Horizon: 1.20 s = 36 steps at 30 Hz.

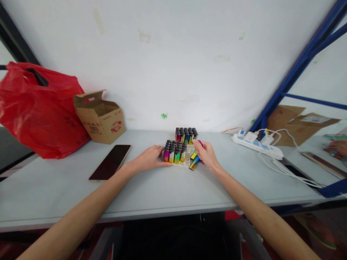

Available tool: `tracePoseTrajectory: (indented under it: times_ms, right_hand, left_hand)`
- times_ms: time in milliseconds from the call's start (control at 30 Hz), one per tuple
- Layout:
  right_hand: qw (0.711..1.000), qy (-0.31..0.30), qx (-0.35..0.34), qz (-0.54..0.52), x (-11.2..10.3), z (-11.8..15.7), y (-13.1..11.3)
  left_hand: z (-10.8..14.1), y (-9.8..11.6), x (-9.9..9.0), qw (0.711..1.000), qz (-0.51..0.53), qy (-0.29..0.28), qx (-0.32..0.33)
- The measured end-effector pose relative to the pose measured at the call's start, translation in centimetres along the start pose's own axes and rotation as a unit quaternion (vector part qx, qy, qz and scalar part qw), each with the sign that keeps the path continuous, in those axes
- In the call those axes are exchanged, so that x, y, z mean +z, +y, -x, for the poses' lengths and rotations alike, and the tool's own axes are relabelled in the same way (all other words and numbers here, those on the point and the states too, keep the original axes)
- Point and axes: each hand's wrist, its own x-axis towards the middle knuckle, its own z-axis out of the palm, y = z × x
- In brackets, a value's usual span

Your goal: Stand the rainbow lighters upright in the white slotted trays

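Note:
A pale slotted tray (187, 161) stands on the table, with rows of upright black-topped lighters (177, 156) in shiny pink, yellow and green filling much of it. My left hand (150, 159) grips the tray's left end, thumb along the front and fingers behind. At the right end, where bare slots show, my right hand (207, 156) is closed around a lighter (200, 142) with a purple end, mostly hidden by the fingers. Under that hand lie loose lighters, among them a blue and gold one (194, 163). Behind the tray stands a second block of lighters (186, 135).
A dark phone (111, 162) lies left of the tray. Beyond it are an opened cardboard box (101, 121) and a red plastic bag (43, 110). On the right, a white power strip (257, 145) trails cables near a blue metal frame (292, 68) and another carton (284, 122).

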Motion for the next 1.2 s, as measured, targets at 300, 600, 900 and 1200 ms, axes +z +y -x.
tracePoseTrajectory:
  times_ms: [300,600,900,1200]
  right_hand:
    - [0.994,0.017,-0.082,0.07,-0.1,0.8,-1.1]
    - [0.96,-0.071,-0.195,0.19,-1.4,0.9,-2.4]
    - [0.943,-0.15,-0.179,0.237,-0.9,1.2,-1.7]
    - [0.898,-0.171,-0.227,0.337,0.1,1.1,-1.8]
  left_hand:
    - [0.0,-0.2,0.2,1.0,-0.003,0.001,0.0]
    - [0.0,-0.1,0.0,1.0,-0.009,-0.001,0.007]
    - [0.1,0.2,-0.2,1.0,0.001,-0.003,0.008]
    - [0.2,-0.2,0.2,1.0,-0.005,0.002,0.003]
